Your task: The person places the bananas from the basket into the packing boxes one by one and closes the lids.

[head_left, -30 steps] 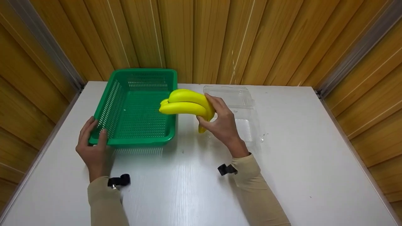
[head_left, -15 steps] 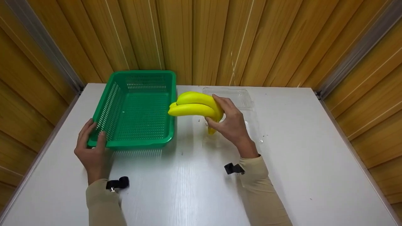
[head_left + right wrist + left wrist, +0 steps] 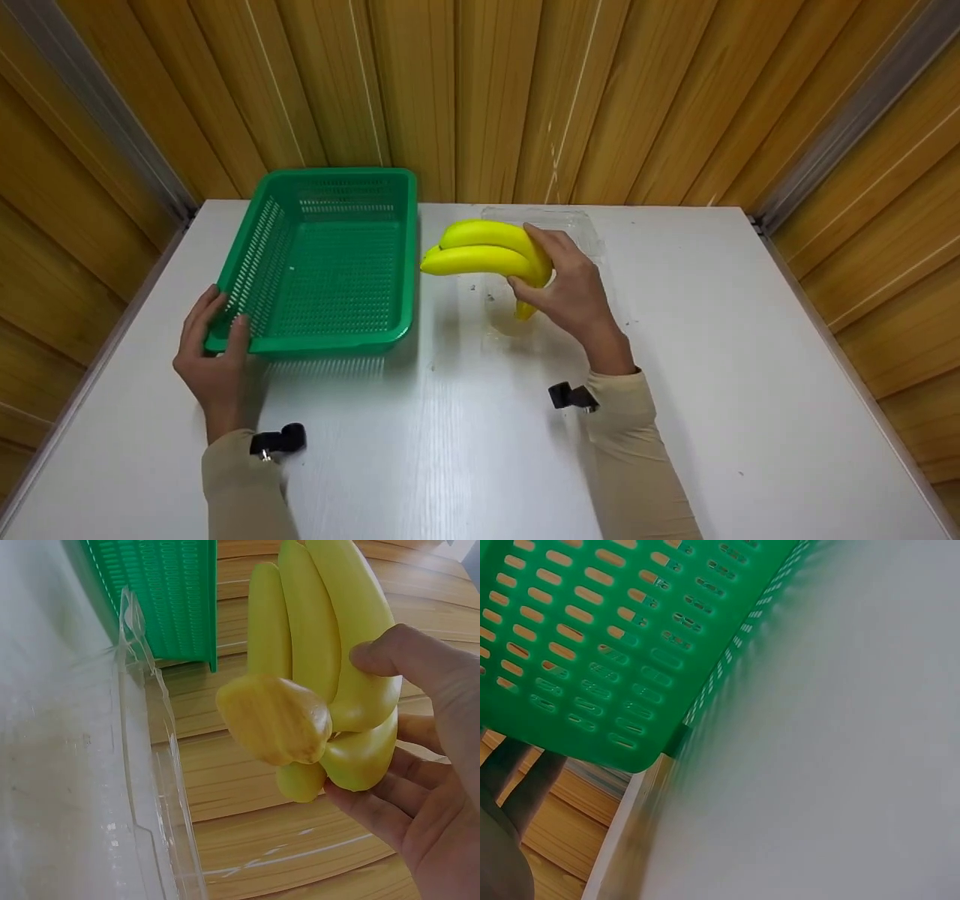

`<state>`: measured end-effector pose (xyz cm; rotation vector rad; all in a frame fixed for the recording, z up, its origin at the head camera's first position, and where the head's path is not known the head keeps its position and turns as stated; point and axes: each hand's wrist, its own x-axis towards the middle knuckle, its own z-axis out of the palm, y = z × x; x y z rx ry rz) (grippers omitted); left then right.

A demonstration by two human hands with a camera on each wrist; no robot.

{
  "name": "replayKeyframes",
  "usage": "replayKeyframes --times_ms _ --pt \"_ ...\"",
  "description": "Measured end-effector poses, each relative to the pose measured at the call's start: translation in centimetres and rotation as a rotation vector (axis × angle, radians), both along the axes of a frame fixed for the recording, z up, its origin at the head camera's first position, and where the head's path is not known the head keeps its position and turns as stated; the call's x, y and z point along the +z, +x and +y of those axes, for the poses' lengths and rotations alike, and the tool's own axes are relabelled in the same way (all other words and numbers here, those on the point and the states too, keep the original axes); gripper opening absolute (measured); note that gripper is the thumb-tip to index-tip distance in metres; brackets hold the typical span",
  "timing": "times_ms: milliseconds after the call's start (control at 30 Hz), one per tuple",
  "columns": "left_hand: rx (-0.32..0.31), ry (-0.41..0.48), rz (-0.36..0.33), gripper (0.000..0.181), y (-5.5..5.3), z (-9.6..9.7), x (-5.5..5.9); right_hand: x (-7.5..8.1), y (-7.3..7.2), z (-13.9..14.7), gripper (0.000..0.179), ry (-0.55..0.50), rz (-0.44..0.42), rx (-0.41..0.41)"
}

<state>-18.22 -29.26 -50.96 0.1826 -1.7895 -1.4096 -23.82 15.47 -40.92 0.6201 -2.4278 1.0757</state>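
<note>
My right hand [image 3: 574,296] holds a bunch of yellow bananas [image 3: 487,259] by the stem end, thumb on the near side and fingers on the far side. In the head view the bananas overlap a clear plastic container [image 3: 581,225] whose lid is open. The right wrist view shows the brown-tinged stem [image 3: 274,720] and several bananas, with the thumb pressed on one. At the left, my left hand [image 3: 214,367] grips the near left corner of a green perforated basket [image 3: 405,300]. Its fingers [image 3: 532,791] show beside the basket wall in the left wrist view.
The basket stands on a white table [image 3: 435,465] near the back wall of wooden panels [image 3: 487,97]. Side panels rise at the left and right. A few dark specks [image 3: 490,297] show between the basket and the container.
My right hand has carried the bananas to the right, from overlapping the basket's right rim to over the clear container. The left hand keeps its grip on the basket corner.
</note>
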Motion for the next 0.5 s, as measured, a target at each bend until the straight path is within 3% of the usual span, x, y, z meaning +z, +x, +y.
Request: replayKeyframes --times_ms 267,500 --pt "-0.009 0.0 -0.001 0.04 -0.2 -0.4 -0.6 0.3 0.0 1.5 0.072 -0.004 -0.028 -0.022" --pt "-0.008 0.023 -0.021 0.039 0.4 0.6 0.8 0.5 -0.1 2.9 0.072 -0.007 -0.069 -0.037"
